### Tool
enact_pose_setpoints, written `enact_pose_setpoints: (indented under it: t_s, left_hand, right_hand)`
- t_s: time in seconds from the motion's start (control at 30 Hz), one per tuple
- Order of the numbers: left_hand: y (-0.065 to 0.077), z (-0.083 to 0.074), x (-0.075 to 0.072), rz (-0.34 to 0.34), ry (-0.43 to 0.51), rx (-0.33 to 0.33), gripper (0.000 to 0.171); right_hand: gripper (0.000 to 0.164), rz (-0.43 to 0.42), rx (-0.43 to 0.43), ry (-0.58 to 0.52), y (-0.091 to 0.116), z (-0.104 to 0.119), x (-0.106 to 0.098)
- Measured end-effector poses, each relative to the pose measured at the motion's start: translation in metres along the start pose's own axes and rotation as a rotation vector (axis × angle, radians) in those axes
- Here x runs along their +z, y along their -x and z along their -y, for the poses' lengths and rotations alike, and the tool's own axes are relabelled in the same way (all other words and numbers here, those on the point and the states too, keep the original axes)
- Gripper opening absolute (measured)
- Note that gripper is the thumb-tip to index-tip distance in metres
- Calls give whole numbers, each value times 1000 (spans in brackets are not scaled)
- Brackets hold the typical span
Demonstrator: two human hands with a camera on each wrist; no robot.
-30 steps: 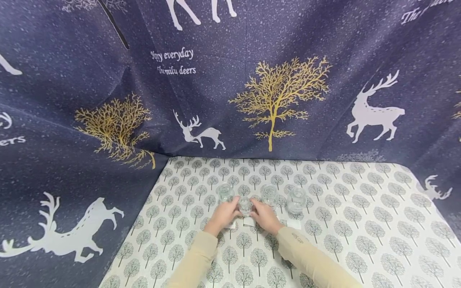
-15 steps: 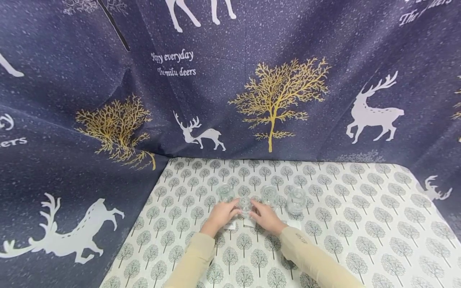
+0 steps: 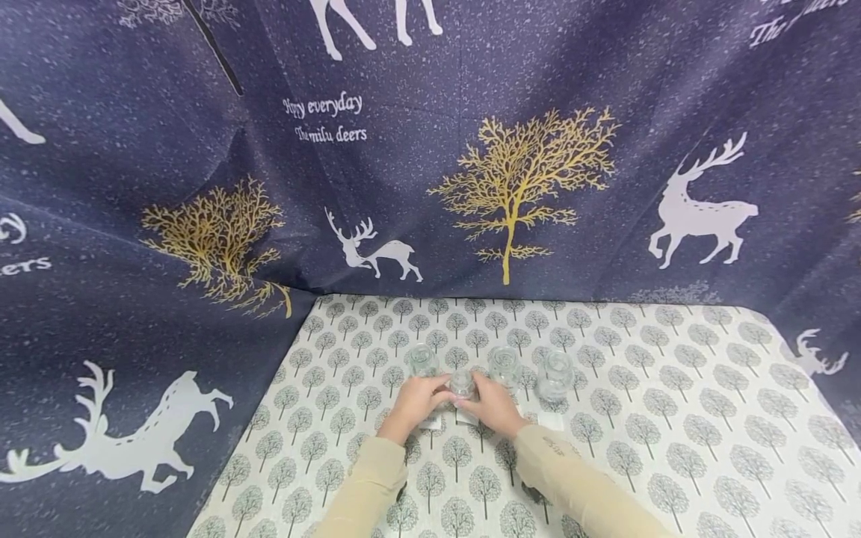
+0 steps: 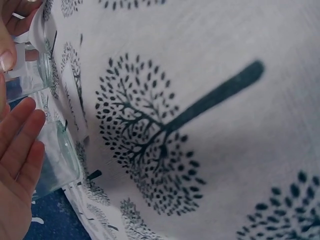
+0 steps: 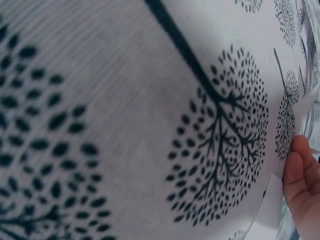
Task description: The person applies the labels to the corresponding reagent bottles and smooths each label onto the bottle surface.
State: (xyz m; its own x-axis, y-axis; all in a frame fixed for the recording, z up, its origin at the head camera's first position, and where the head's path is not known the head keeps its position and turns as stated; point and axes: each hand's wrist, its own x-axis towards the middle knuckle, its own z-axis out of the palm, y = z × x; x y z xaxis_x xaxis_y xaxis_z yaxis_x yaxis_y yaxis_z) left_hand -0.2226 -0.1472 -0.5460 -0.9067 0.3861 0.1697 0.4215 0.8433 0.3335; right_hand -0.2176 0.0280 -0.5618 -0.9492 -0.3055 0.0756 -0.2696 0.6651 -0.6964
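The left hand (image 3: pixel 415 400) and right hand (image 3: pixel 496 405) grip one glass jar (image 3: pixel 462 382) between them. Three other jars (image 3: pixel 555 376) stand nearby.

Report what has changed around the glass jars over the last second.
The right hand's thumb has shifted left, across the front of the small jar between the hands. Nothing was visibly taken hold of or let go: the left hand is at that jar's left side, as before. The other three jars and the paper slips stayed put.
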Motion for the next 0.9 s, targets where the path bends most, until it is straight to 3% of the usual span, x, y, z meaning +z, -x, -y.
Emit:
enact_pose_setpoints:
  t_s: [0.23,0.47,0.7,0.9]
  left_hand:
    - [1,-2,2,2,7,-44,48]
    - [0,-4,4,17,57,-69,56]
    - [-1,-4,10,-22,37,-96,57]
    - [0,-4,10,-24,42,-120,55]
  right_hand:
    - [47,-34,34,13,-2,5,2]
    - [53,-109,3,58,-2,7,4]
    - [62,-56,6,-58,0,1,1]
    - [54,5,-6,-128,2,-4,-2]
